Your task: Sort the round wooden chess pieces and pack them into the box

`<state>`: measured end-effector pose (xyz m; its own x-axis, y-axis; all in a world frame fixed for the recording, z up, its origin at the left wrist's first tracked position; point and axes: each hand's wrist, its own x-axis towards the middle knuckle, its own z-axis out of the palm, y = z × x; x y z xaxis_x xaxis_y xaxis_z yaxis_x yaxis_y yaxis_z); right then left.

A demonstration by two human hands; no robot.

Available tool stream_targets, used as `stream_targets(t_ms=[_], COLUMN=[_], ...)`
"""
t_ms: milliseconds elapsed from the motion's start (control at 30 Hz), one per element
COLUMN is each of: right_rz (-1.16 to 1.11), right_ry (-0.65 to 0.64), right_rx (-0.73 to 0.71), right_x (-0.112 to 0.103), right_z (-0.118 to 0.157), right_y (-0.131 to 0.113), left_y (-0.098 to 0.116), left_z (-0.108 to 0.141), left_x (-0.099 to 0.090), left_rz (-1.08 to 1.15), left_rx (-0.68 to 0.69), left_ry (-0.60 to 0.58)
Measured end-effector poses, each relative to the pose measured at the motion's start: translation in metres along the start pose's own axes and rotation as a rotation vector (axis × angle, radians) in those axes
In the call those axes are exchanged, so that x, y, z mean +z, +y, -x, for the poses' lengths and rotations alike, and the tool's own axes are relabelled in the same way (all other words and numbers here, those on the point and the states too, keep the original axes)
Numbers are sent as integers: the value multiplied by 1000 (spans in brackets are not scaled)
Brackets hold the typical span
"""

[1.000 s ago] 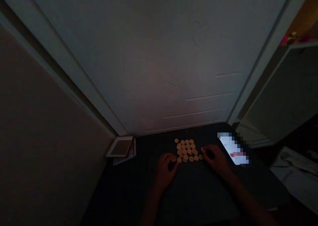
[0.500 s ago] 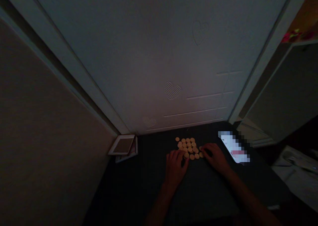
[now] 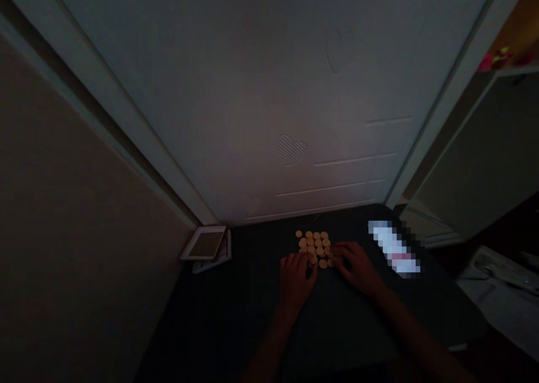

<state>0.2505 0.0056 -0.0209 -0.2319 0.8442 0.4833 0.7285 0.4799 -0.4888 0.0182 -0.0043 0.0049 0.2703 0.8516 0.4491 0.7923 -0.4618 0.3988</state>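
- Far left corner of the tabletop: two flat framed pieces, one lying partly over the other.
- Left hand: it has shifted rightward over the last second and now reaches over the near left corner of the disc group. Its fingers are curled; whether they grip a disc or only press on some cannot be told.
- Loose disc: one, toward the tabletop's far edge, just beyond the group and apart from it.
- Group of discs: pale and round, toward the far edge, between the hands. Three show in the far row, four in the next, about four in the third and about three in the nearest – fingers and overlaps hide the exact total.
- Right hand: it has moved inward to the group's right side, its fingers bent at the outer discs; a grip cannot be made out. With both hands closer together, the nearest row appears squeezed inward – the group looks more compact.
- Bright, pixel-blurred rectangle: one, near the tabletop's right edge, well apart from the discs.
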Motion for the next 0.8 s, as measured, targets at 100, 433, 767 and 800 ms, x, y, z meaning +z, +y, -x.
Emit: stream_targets(t_ms=[100, 433, 767, 800], right_rz=[4, 44, 83, 80], right_ry=[3, 56, -7, -8], right_rx=[-28, -19, 20, 27], right_x=[5, 9, 10, 9], right_z=[-4, -12, -16, -16], right_y=[-8, -16, -18, -19], left_y=[1, -66, -58, -58], left_z=[0, -9, -8, -8], left_x=[0, -15, -18, -18], left_rz=[34, 49, -5, -3], left_rx=[-18, -307, -182, -184], left_ry=[33, 186, 23, 19])
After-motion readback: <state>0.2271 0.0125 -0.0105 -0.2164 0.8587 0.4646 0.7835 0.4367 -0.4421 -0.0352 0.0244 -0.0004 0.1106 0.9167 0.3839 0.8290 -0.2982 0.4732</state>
